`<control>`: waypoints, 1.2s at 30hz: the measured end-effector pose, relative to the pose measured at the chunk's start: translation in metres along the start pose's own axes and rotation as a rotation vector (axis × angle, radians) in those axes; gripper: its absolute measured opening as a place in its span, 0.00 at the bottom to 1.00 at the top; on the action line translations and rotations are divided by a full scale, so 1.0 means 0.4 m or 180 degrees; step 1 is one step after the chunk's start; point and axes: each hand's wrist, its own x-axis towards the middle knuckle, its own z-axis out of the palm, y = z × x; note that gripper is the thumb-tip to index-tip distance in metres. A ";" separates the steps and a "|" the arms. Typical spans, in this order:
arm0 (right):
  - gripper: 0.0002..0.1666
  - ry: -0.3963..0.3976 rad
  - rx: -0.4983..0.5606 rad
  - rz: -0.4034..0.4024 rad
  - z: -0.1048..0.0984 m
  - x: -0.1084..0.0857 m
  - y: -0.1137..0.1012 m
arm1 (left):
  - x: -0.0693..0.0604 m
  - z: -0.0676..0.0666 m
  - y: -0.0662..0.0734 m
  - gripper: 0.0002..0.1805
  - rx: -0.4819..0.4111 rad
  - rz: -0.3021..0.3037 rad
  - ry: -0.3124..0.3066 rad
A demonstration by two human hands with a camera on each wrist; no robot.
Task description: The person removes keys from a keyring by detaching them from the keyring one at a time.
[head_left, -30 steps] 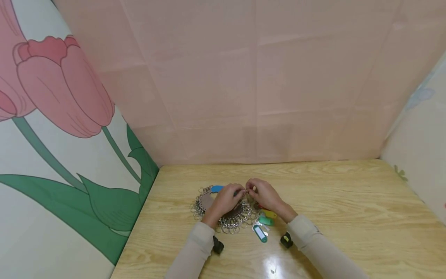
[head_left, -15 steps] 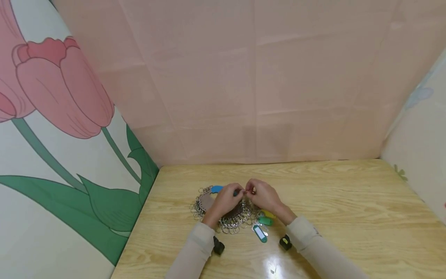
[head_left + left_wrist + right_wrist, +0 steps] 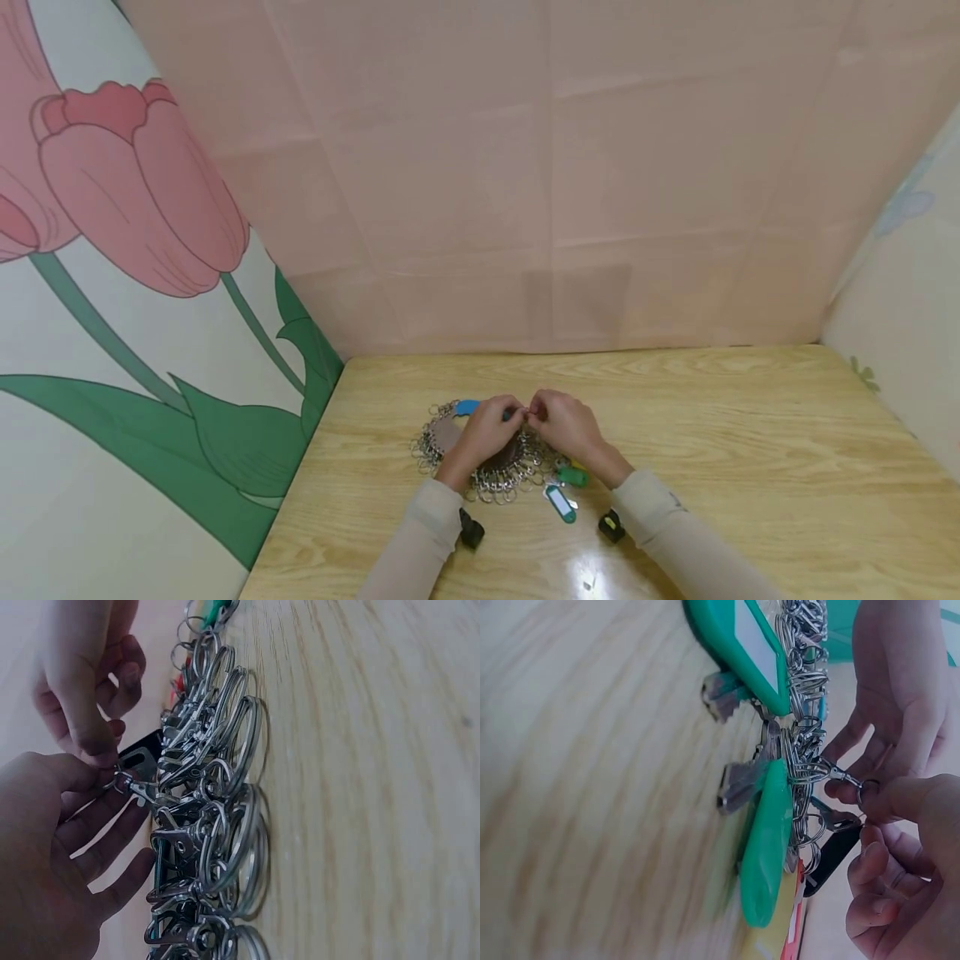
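Note:
My left hand [image 3: 486, 433] and right hand [image 3: 572, 427] meet above the right rim of a round brown key holder [image 3: 447, 432] fringed with metal clasps and split rings. In the left wrist view, thumb and finger of the left hand [image 3: 45, 840] pinch a split ring [image 3: 122, 781] on a swivel clasp [image 3: 142, 793]. The right hand's fingertips [image 3: 96, 750] pinch at that ring too. Seen from the right wrist, a key [image 3: 838, 819] and a black key tag [image 3: 832, 859] hang beside the right hand [image 3: 915, 862]; their attachment is partly hidden by fingers.
A green key tag [image 3: 573, 477] and a teal-rimmed key tag [image 3: 560, 504] with keys lie right of the holder. A blue tag [image 3: 467, 407] sits at its back. Yellow and red tags [image 3: 780, 915] show below the right hand. The wooden table [image 3: 735, 433] meets a pink-draped wall.
My right hand has shifted slightly down and its wrist has turned, covering more of the yellow tag. The left hand stays almost still, and both keep their pinch at the ring.

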 end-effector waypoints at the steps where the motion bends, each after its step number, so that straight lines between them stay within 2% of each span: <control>1: 0.06 -0.0001 0.0017 0.0006 0.001 0.000 0.001 | 0.000 0.000 0.000 0.11 0.0007 0.0005 -0.0006; 13: 0.06 0.0061 0.0090 0.0027 0.002 -0.001 0.004 | 0.000 0.003 -0.004 0.11 0.0076 0.0010 -0.0069; 25: 0.06 0.0096 0.0168 -0.0126 0.005 -0.002 0.005 | 0.002 0.005 -0.006 0.11 0.0103 0.0035 -0.0066; 36: 0.07 0.0079 0.0192 -0.0204 0.000 -0.004 0.002 | 0.002 0.006 -0.007 0.11 0.0162 0.0022 0.0011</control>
